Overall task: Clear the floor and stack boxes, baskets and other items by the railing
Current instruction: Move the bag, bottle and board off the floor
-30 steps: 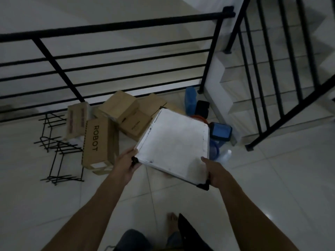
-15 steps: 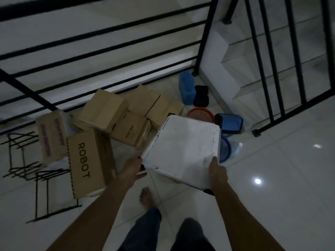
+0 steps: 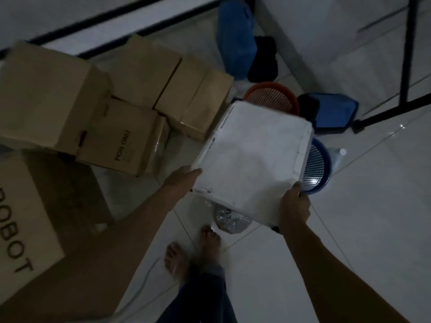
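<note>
Both hands grip white box: left hand (image 3: 180,181) at its near-left corner, right hand (image 3: 294,207) at near-right corner. White box (image 3: 253,159) held tilted above floor, btwn cardboard boxes (image 3: 126,138) and blue basket (image 3: 318,169), orange basket (image 3: 271,95) just behind.

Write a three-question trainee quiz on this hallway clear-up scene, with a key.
1. True or false: both hands hold the flat white square box.
2. Which round plastic mesh basket lies by the right hand: A orange, B blue, C green?
3. What word is printed on the large brown cardboard box beside the left hand?

Key: 1 true; 2 B; 3 ROBOT (first letter partly cut off).
</note>
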`<state>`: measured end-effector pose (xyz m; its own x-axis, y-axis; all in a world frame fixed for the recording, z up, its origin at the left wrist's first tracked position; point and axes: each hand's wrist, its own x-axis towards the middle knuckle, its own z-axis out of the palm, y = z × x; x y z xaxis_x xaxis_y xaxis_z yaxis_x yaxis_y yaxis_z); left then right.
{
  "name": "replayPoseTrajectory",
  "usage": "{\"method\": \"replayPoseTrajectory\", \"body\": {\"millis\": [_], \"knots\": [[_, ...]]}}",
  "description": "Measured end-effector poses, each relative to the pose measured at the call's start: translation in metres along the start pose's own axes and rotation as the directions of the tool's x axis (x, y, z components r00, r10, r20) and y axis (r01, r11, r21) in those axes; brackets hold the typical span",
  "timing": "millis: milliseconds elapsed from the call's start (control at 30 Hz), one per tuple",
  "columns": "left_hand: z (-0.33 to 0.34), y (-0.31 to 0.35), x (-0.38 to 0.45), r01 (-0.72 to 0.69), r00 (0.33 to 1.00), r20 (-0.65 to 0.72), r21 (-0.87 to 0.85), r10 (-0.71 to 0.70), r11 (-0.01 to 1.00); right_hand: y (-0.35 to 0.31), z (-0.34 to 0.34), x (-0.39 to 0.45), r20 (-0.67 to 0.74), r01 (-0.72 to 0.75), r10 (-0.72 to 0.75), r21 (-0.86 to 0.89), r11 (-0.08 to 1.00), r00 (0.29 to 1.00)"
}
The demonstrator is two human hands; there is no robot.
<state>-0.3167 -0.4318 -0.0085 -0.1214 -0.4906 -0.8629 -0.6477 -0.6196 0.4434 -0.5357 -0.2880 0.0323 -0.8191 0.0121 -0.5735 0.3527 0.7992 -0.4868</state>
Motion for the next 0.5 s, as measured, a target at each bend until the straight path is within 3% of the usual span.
{"method": "replayPoseTrajectory", "body": {"millis": [233,367,500], "knots": [[0.033,-0.022,0.110,-0.014,1.000,0.005,-0.058,0.014,0.998,0.040,0.085,0.090,0.001,0.083,-0.083,0.009,0.996,0.997],[0.039,-0.042,0.126,-0.032,0.999,0.032,-0.094,0.035,0.995,0.056,0.105,0.115,0.133,0.014,-0.010,-0.027,1.000,0.991],[0.034,-0.043,0.116,-0.049,0.997,0.047,-0.094,0.053,0.994,0.046,0.108,0.115,0.175,-0.053,0.081,-0.158,0.986,0.981]]}}
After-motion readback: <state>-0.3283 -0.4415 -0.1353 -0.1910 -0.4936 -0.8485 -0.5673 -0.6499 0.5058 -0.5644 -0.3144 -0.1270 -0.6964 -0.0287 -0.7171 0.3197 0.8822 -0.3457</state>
